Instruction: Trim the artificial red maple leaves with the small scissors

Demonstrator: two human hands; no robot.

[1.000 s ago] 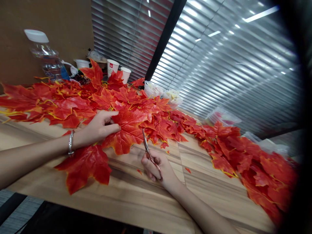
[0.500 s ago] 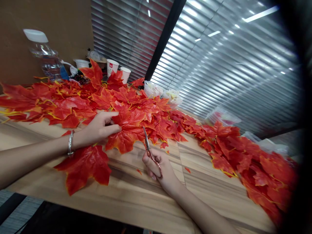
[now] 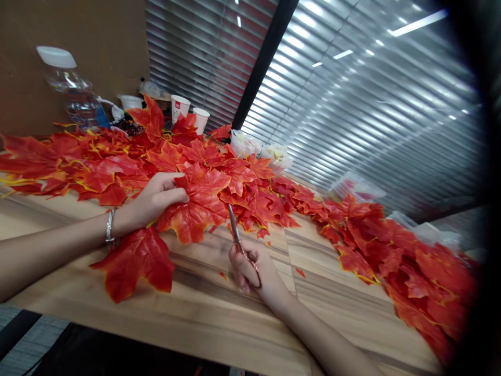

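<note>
Left hand: thumb and fingers of the left hand pinch the held leaf, red with yellow-orange edges; a silvery bracelet circles the wrist.
Right hand: the right hand is curled round the coppery handles of the scissors.
Scissors: blades point up toward the leaves, tips just beside the right edge of the held leaf; they look closed together.
Held leaf: above the tabletop, in front of the leaf pile.
Lower leaf: the lower leaf lies below the left wrist.
Bottle: the clear bottle stands behind the pile at far left, white cap on; how much it holds is hard to tell.
White tub: the white tub sits right of the bottle; its inside cannot be seen.
Paper cups: the printed cup and the plain cup stand side by side behind the pile, contents hidden.
Bags: two translucent bags sit behind the leaves, the right one showing pale yellowish contents.
Clear pack: the clear pack, farther right, shows something reddish through its plastic.
Scraps: small red scraps lie near the right hand.
</note>
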